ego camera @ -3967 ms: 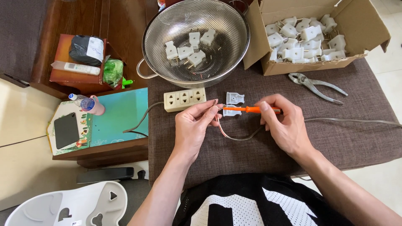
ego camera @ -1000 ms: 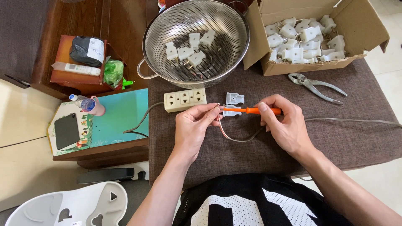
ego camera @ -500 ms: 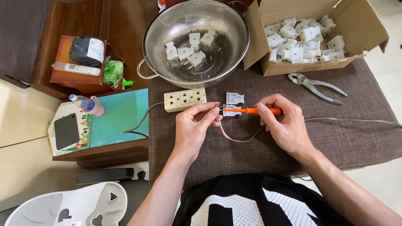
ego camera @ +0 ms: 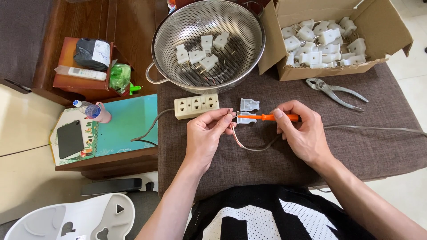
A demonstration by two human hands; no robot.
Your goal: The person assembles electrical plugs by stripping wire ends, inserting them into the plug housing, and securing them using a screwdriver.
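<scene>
Screwdriver on a plug half, just right of the power strip.
My left hand pinches the plug half and wire; my right hand is closed around the orange screwdriver.

- Metal colander (white plugs inside), the landmark here.
- Cardboard box of white plugs, just right of the colander.
- Pliers, below that box.
- Power strip, just below the colander.
- Remote control, perhaps, well left of the colander.
</scene>
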